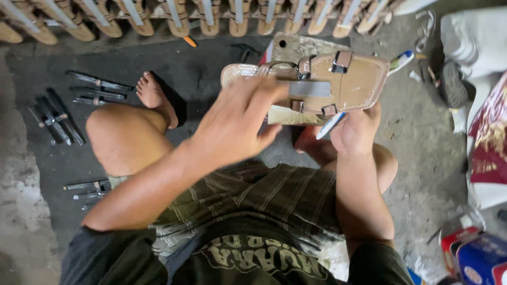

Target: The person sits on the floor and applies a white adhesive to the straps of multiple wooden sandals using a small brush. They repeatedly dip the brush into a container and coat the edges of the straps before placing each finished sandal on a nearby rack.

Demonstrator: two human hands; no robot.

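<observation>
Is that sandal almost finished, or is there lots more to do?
Done: a long row of strapped sandals lines the top of the floor. In hand: the right hand holds one tan sandal with buckled straps already on it, while the left hand presses a grey strap across it. Left: loose dark straps lie waiting on the floor, so plenty remains.

Counting around the held sandal sole (348,84)

Two hands are gripping one sole; two toothbrushes are flanking it; three strap bundles are lying leftward.
</observation>
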